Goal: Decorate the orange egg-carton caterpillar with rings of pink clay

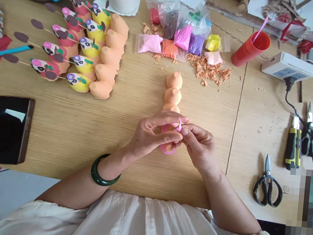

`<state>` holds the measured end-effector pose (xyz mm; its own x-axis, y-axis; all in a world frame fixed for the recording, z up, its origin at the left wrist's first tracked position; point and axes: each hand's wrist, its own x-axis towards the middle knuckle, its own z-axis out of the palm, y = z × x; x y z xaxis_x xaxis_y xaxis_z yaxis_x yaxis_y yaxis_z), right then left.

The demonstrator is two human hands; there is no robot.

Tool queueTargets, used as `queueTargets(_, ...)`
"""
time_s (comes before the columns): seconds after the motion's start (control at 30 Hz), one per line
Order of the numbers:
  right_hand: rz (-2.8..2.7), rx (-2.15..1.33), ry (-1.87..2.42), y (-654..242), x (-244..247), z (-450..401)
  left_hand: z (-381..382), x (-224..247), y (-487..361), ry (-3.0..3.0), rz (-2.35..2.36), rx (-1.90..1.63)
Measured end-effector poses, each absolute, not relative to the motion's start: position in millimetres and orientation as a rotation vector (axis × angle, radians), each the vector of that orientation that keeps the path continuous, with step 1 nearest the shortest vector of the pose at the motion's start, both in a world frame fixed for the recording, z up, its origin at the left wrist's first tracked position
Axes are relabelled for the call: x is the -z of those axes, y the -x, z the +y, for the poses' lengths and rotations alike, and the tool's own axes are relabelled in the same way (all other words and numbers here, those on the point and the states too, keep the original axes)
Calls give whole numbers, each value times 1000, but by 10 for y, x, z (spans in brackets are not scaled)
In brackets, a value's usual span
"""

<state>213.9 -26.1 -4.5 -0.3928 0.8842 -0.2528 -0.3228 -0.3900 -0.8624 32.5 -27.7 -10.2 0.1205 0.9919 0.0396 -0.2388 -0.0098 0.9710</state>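
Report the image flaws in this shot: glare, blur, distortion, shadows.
In the head view, a pale glare streak crosses the black phone; a pixelated mosaic hides the lower right corner; the wide lens seems to bow the table's front edge slightly; soft light leaves only faint shadows; the left hand, right hand and pink loop show no obvious blur.

Off-bench items on my feed:
black phone (9, 130) left of view; black-handled scissors (267, 185), utility knife (293, 144), power strip (288, 66) right; red cup (250, 49) beyond.
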Motion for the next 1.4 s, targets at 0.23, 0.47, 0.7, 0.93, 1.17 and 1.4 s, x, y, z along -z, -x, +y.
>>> queueTargets(0.23, -1066, -1830, 1021, -2136, -23, -233, -277, 108, -330, -1138, 1027, -1334)
queueTargets(0.47, -982, -1831, 1076, -2090, -69, -252, -288, 136, -336, -1069, 1022, -1314)
queueTargets(0.7, -1048, -1820, 1036, -2133, -42, -270, -251, 109, -320, -1188, 946, -1205)
queueTargets(0.93, -1090, -1844, 1032, -2125, -24, -253, -269, 103, -329, -1164, 976, -1278)
queueTargets(1.17, -1058, -1780, 1066, -2124, -15, -246, -273, 91, -331, -997, 951, -1217)
queueTargets(1.4, -1043, -1741, 1136, -2115, 0, -243, -265, 83, -342, -1092, 1004, -1263)
